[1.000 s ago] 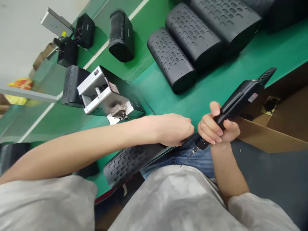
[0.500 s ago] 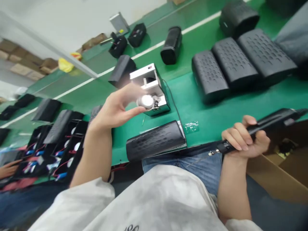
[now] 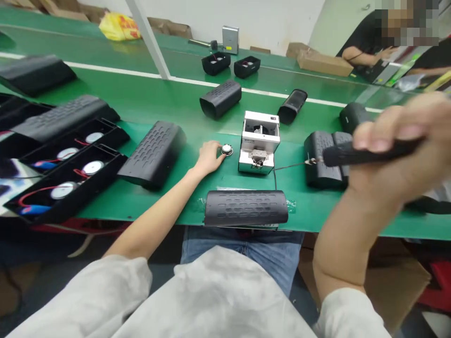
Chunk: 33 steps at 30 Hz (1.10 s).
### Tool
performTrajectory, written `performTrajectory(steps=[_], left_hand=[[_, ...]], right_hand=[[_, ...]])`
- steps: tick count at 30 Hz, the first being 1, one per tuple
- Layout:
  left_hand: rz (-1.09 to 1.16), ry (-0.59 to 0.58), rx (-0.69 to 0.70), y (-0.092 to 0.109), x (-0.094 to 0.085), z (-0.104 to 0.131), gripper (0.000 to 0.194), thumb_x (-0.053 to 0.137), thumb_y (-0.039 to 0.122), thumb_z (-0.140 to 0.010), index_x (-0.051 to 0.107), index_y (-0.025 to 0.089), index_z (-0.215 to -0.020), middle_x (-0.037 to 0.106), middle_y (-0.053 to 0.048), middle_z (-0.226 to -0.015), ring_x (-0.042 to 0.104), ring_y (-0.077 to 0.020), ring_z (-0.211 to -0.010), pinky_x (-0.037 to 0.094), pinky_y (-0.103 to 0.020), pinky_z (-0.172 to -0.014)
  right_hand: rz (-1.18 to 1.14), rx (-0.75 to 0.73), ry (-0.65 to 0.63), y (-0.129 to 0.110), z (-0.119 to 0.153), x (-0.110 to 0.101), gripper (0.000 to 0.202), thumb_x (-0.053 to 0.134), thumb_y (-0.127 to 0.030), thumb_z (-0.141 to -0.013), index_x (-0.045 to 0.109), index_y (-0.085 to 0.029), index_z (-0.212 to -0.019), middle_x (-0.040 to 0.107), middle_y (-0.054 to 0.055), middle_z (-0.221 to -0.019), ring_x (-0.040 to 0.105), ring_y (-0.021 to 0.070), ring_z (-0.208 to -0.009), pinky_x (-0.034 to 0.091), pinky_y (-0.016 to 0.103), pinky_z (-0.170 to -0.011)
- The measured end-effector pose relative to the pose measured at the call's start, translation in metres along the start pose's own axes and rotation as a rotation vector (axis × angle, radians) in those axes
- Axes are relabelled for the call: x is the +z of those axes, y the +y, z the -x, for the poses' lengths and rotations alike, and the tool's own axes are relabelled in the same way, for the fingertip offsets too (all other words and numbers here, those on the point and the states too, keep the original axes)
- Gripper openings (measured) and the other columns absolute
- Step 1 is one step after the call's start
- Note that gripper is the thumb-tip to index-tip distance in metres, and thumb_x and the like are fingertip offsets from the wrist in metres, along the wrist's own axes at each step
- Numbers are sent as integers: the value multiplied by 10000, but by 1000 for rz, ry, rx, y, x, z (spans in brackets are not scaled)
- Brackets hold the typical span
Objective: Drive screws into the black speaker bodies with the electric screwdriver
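Between the thumb and fingers of my left hand [image 3: 210, 157] is a small round silver piece [image 3: 227, 149], low on the green bench; its exact kind cannot be made out. My right hand [image 3: 394, 131], raised on the right and blurred, is wrapped round a black electric screwdriver [image 3: 338, 156]. Its long thin bit points left toward a white screw feeder [image 3: 260, 141], which stands beside the silver piece. A black speaker housing with a slotted pattern [image 3: 246, 207] lies along the bench's front edge in front of me.
Another black housing [image 3: 155, 152] lies left of my arm. Open housings [image 3: 93, 180] with round drivers and red wires are further left. Housings [image 3: 322, 141] stand behind the screwdriver on the right. A grey post [image 3: 148, 37] rises from the bench. A co-worker [image 3: 366, 54] sits across at upper right.
The view has swung round and levelled. My left hand with the silver piece is now left of the feeder, no longer over its front. My right hand has risen with the screwdriver.
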State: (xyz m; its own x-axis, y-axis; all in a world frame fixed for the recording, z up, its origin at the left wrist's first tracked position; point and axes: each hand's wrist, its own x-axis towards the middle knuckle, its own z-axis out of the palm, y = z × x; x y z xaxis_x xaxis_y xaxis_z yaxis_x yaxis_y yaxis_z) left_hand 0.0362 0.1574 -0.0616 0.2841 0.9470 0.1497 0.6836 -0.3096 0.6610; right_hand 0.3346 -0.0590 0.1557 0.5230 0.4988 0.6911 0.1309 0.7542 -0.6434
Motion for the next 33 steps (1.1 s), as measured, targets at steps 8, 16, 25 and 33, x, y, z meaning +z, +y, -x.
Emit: performTrajectory(steps=[8, 16, 25, 33], left_hand=[[414, -227, 233, -16, -52, 165, 1001, 474, 952, -1083, 456, 263, -1808, 549, -209, -1803, 593, -447, -1634, 481, -616, -1395], [370, -396, 286, 4, -45, 201, 1302, 998, 521, -913, 141, 348, -1879, 531, -220, -1762, 629, -418, -1597, 534, -600, -1344], [210, -590, 182, 46, -100, 142, 500, 601, 637, -1160, 803, 283, -1448, 875, -97, -1401, 859, -326, -1193, 667, -386, -1040], [-28, -832, 366, 86, -121, 136, 575, 910, 509, -942, 813, 273, -1457, 904, -85, -1276, 876, -325, -1058, 656, -343, -908]], right_hand=[[89, -83, -147, 80, 6, 100, 471, 927, -609, -967, 562, -362, -1133, 518, -99, -724, 475, 144, -494, 485, 376, -503], [386, 70, -236, 99, 0, 110, 468, 813, -684, -1021, 506, -395, -1224, 691, -45, -1051, 475, 139, -609, 537, 419, -587], [256, 118, -281, 105, -1, 100, 408, 871, -444, -962, 529, -416, -1181, 548, -111, -769, 431, 130, -535, 467, 401, -531], [143, -37, -50, 47, 7, 107, 283, 681, -190, -873, 640, -259, -1143, 456, -123, -650, 378, 117, -449, 323, 316, -429]])
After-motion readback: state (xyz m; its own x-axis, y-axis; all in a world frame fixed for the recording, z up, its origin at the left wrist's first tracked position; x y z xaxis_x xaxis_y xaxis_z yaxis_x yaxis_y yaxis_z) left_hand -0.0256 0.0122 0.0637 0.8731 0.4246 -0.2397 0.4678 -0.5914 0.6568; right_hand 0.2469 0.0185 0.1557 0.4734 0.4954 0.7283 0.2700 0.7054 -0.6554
